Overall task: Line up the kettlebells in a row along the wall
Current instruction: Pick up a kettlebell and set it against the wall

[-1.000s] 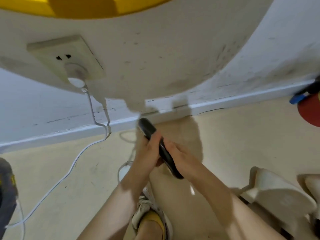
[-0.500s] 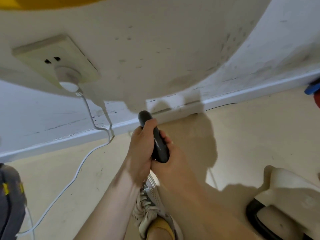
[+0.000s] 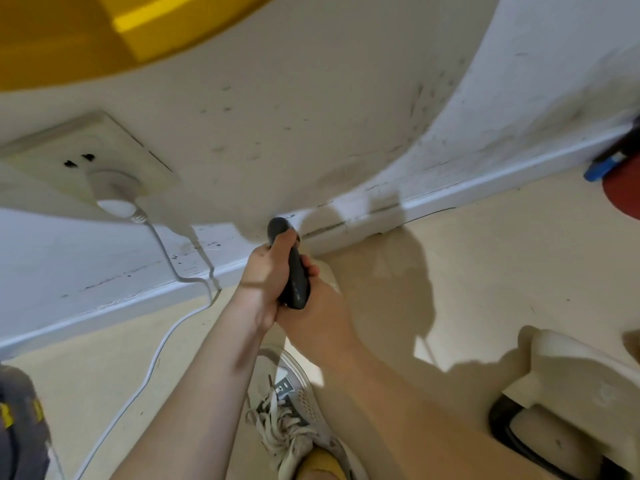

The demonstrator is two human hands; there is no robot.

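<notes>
Head view, frame centre: two hands wrapped together round one dark kettlebell handle. Left hand on the handle's left side, fingers curled tight over the bar; right hand just below and right of it, fingers clamped on the same bar. Body of that kettlebell hidden beneath the hands, so cannot tell its shape or whether it touches the floor. Handle tip just in front of the white baseboard at mid-frame.

Lower right: one cream kettlebell on the floor with a black handle. One red weight at the right edge, cut off by the frame. One wall socket at upper left, one white plug in it, one white cable trailing down to lower left. One laced sneaker at bottom centre.

Against half a second ago: grip unchanged, hands at nearly the same spot; yellow band at top wider; red weight further into frame.
</notes>
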